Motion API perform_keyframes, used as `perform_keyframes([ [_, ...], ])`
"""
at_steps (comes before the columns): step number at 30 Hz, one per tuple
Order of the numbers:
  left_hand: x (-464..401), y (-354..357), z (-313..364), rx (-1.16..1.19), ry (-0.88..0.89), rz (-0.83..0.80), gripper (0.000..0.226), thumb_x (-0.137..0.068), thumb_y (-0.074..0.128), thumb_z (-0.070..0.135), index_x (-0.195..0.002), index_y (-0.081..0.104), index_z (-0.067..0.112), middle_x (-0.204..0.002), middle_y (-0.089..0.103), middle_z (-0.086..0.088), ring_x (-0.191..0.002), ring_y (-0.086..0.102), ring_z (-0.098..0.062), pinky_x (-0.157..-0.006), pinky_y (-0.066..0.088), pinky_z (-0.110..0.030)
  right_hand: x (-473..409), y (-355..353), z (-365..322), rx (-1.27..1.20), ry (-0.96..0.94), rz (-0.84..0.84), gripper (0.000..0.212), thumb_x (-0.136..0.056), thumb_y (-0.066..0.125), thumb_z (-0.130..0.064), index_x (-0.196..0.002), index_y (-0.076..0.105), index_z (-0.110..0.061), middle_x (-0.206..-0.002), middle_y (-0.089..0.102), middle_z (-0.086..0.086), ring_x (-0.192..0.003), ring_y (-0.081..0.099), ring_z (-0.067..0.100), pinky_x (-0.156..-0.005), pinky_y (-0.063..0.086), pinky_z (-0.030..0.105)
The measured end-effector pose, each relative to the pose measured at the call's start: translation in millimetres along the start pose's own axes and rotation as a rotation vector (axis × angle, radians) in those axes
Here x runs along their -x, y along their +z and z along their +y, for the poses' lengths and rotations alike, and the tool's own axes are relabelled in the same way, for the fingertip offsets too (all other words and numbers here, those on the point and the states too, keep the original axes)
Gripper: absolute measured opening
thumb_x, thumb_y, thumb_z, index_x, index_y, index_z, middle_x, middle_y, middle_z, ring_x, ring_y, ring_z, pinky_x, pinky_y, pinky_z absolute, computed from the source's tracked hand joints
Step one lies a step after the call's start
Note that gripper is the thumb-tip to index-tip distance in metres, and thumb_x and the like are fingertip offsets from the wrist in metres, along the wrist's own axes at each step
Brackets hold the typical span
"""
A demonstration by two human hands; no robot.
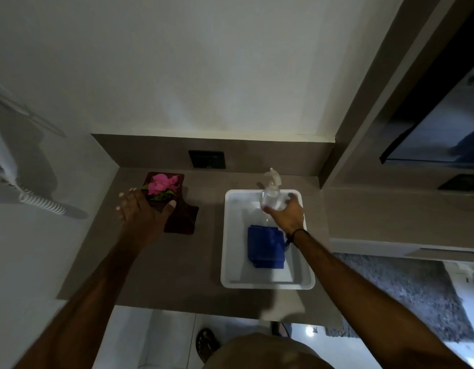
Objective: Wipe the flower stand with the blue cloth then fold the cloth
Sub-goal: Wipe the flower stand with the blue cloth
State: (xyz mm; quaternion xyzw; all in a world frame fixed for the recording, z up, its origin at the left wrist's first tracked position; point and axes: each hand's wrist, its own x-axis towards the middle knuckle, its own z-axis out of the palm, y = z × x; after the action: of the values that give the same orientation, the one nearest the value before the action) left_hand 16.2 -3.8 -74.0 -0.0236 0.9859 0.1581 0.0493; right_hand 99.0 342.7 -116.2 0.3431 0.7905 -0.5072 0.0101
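Observation:
A dark brown flower stand (183, 222) sits on the grey counter at the left, with pink flowers (161, 184) on its far end. My left hand (141, 213) lies over the stand's left side, fingers spread around it. A folded blue cloth (265, 247) rests in a white tray (226, 235) to the right. My right hand (286, 214) is closed around a clear spray bottle (270, 194) standing at the far end of the tray, just beyond the cloth.
The grey counter (161, 270) ends at a wall with a dark socket plate (207, 159). A coiled white cord (41, 203) hangs at the left. A raised shelf and a screen (443, 123) stand to the right. Floor, a rug and my sandalled foot show below.

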Motion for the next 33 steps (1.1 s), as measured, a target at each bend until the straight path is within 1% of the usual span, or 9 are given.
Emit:
perform_keyframes([
  [3,-2.9,0.8,-3.8,0.022,-0.003,0.002,0.117,-0.076,0.035,0.084,-0.155,0.004,0.003,-0.165,0.007,-0.025,-0.154,-0.001,-0.042,-0.121,0.003,-0.059,27.3,7.3,31.9,0.247,0.085,-0.086,0.094,-0.059,0.085,-0.055,-0.129,0.044,-0.009,-0.123,0.06,0.011,-0.109,0.062,0.028,-0.092,0.057,0.042],
  [7,1.4,2.4,-1.0,0.01,0.024,0.03,0.114,-0.079,0.04,0.078,-0.155,0.007,-0.001,-0.163,0.01,-0.03,-0.152,0.003,-0.046,-0.121,0.007,-0.062,46.1,29.2,48.5,0.605,0.094,-0.143,0.09,-0.064,0.081,-0.058,-0.128,0.046,-0.005,-0.125,0.056,0.014,-0.116,0.055,0.031,-0.099,0.049,0.04],
  [12,5.0,-1.5,4.4,0.058,-0.024,0.02,0.114,-0.077,0.041,0.08,-0.154,0.015,0.0,-0.162,0.013,-0.029,-0.151,0.01,-0.045,-0.122,0.012,-0.062,44.3,36.1,40.7,0.306,0.253,-0.204,0.079,-0.063,0.09,-0.037,-0.124,0.051,-0.005,-0.121,0.063,0.013,-0.111,0.063,0.03,-0.092,0.055,0.037],
  [16,8.9,-2.8,6.8,-0.009,0.031,0.041,0.113,-0.079,0.043,0.074,-0.154,0.011,-0.004,-0.161,0.016,-0.032,-0.152,0.009,-0.048,-0.121,0.011,-0.062,46.1,36.9,34.6,-0.084,0.393,-0.23,0.069,-0.063,0.089,-0.033,-0.118,0.057,-0.006,-0.114,0.068,0.012,-0.105,0.067,0.031,-0.093,0.058,0.046],
  [20,8.0,-4.1,6.7,-0.043,0.016,0.027,0.115,-0.077,0.039,0.076,-0.155,0.01,-0.003,-0.162,0.016,-0.031,-0.152,0.009,-0.047,-0.121,0.011,-0.061,46.8,63.5,-9.4,-0.322,0.25,-0.249,0.037,-0.067,0.082,-0.041,-0.094,0.063,-0.024,-0.108,0.074,0.007,-0.096,0.07,0.025,-0.093,0.058,0.048],
  [22,5.4,-3.6,5.3,-0.021,0.005,0.0,0.116,-0.076,0.036,0.08,-0.156,0.008,0.001,-0.164,0.012,-0.028,-0.153,0.006,-0.045,-0.122,0.007,-0.06,45.6,84.4,-45.6,-0.349,0.186,-0.275,0.029,-0.073,0.078,-0.041,-0.091,0.064,-0.022,-0.11,0.072,0.008,-0.101,0.068,0.029,-0.096,0.055,0.048],
  [25,4.8,-5.4,5.5,0.08,-0.05,-0.039,0.117,-0.074,0.034,0.083,-0.158,0.007,0.006,-0.167,0.002,-0.02,-0.155,0.0,-0.038,-0.123,0.004,-0.06,45.1,119.5,-93.6,-0.344,0.147,-0.304,0.046,-0.082,0.072,-0.038,-0.117,0.062,-0.011,-0.121,0.068,0.014,-0.11,0.064,0.035,-0.099,0.052,0.051],
  [29,5.6,-2.6,9.2,-0.042,-0.017,-0.03,0.11,-0.082,0.04,0.077,-0.159,0.005,0.006,-0.167,0.002,-0.023,-0.154,-0.002,-0.041,-0.124,0.001,-0.058,51.7,149.5,-116.9,-0.385,0.043,-0.423,0.037,-0.091,0.063,-0.021,-0.125,0.06,-0.008,-0.124,0.067,0.018,-0.11,0.065,0.036,-0.097,0.054,0.053],
  [33,2.7,-5.5,5.2,0.001,-0.032,-0.088,0.116,-0.073,0.026,0.081,-0.159,0.003,0.007,-0.167,-0.002,-0.021,-0.155,-0.004,-0.039,-0.123,0.0,-0.058,56.1,159.9,-96.4,-0.25,-0.097,-0.437,0.03,-0.092,0.058,-0.009,-0.121,0.062,-0.003,-0.115,0.069,0.02,-0.097,0.067,0.028,-0.08,0.058,0.031],
])
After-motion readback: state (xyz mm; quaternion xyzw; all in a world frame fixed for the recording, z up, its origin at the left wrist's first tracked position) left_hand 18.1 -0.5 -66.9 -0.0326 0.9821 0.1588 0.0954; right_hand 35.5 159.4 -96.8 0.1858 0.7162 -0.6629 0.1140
